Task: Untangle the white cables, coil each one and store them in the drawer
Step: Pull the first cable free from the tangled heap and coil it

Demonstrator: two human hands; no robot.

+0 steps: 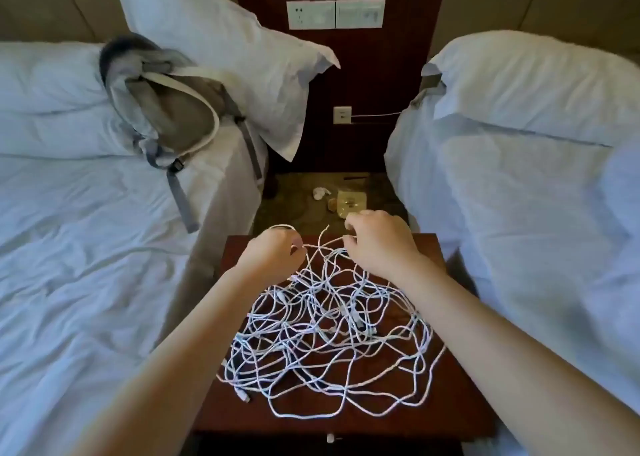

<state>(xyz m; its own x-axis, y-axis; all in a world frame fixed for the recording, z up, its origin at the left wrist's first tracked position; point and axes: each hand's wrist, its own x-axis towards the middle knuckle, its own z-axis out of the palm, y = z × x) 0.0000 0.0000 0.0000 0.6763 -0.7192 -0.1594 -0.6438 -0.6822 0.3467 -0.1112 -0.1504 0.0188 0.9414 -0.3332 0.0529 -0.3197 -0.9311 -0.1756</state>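
- I see the tangled thin white cables [329, 320] spread loose over the dark red wooden table [460, 396], which stands between two white-sheeted beds [69, 247].
- My left hand [273, 253] pinches one strand at the tangle's far edge.
- My right hand [379, 244] curls its fingers over the far strands; I cannot tell whether it grips one.
- A grey fabric backpack [169, 116] lies on the left bed, against a white pillow [221, 39].
- Past the table, a clear plastic bag [349, 201] and a crumpled white scrap [320, 193] lie on the floor.
- The drawer front is cut off; only a small pale knob [330, 438] shows.
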